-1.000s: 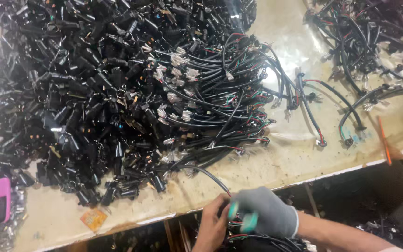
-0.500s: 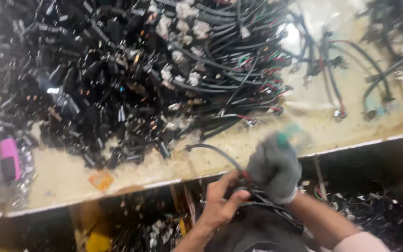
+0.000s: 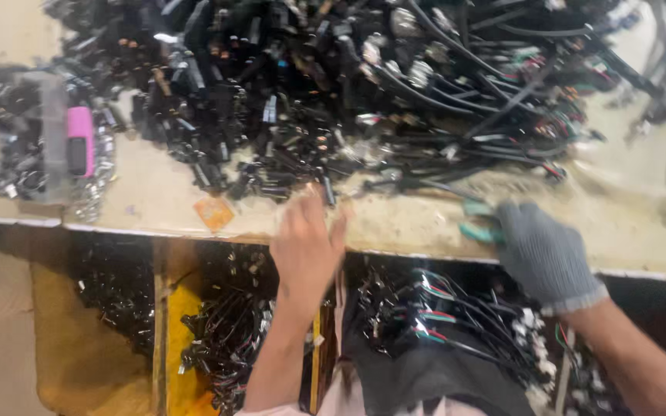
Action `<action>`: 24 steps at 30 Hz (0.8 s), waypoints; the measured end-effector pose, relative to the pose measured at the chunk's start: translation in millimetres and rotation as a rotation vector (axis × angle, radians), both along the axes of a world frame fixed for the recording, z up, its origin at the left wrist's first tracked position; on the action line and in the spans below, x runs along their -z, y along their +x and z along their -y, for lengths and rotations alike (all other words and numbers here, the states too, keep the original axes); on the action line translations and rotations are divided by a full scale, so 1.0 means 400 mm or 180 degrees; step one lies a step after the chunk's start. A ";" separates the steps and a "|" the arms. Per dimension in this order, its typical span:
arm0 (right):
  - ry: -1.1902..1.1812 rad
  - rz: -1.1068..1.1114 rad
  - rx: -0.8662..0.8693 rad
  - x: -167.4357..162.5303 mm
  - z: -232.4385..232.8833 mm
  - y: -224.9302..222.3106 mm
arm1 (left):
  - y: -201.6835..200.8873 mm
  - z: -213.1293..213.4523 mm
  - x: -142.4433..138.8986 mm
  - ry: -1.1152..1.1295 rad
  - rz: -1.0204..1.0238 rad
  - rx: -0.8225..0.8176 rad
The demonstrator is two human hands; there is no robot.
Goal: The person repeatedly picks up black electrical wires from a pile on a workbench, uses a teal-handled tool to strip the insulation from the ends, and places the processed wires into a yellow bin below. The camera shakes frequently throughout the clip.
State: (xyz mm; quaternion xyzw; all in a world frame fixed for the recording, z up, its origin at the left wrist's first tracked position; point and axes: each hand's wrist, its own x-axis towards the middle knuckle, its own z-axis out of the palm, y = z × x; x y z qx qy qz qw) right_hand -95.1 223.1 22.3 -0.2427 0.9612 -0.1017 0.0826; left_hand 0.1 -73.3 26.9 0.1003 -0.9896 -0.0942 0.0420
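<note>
Two hands work at the desk (image 3: pixel 156 192) edge: the bare left hand (image 3: pixel 306 243) reaches, fingers loosely spread and empty, toward the heap of black connectors and cables (image 3: pixel 333 85); the gloved right hand (image 3: pixel 541 250) pinches something teal. A snagged cable could drag pieces off the edge. Blur hides the teal item's shape.

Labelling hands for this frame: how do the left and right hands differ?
The left hand is bare; the right hand wears a grey knit glove. The left hand holds nothing, fingers spread at the table edge; the right hand grips green-handled pliers, though blur hides the detail. Both reach toward the pile of black cable connectors.
</note>
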 end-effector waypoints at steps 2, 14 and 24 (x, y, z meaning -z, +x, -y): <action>0.0207 0.0096 -0.0057 0.020 -0.014 0.019 | -0.032 0.030 0.028 0.0205 -0.0477 -0.0356; -0.2710 0.1287 0.1911 0.028 -0.071 0.063 | 0.000 -0.153 0.040 0.3908 -0.1313 0.0984; -0.2208 0.0465 -0.0852 -0.052 -0.031 0.133 | 0.053 -0.256 0.001 0.4451 0.1038 0.0841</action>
